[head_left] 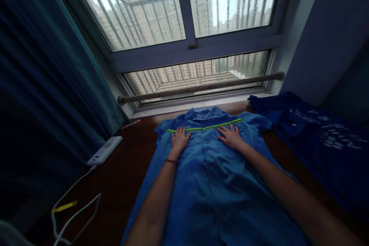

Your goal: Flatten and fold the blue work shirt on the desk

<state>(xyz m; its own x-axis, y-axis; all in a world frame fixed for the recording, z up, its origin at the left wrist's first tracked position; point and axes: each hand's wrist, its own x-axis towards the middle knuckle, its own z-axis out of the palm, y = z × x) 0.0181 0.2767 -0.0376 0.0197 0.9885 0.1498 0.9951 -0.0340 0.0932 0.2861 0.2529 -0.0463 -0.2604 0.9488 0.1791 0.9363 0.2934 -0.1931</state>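
A blue button-up shirt (213, 184) with a bright yellow-green stripe across the chest lies flat, front up, on a dark wooden surface (129, 169), its collar toward the window. My left hand (180, 139) rests flat on the shirt's left chest, fingers spread, just below the stripe. My right hand (230, 137) lies flat on the right chest, fingers stretched out, also touching the fabric. A thin bracelet sits on my left wrist. Neither hand holds anything.
A white power bank (105, 150) with a white cable (75, 207) lies at the left. Dark blue printed garments (314, 130) are piled at the right. A window with bars and a wooden rail (201, 87) stands behind; a dark teal curtain (46, 77) hangs left.
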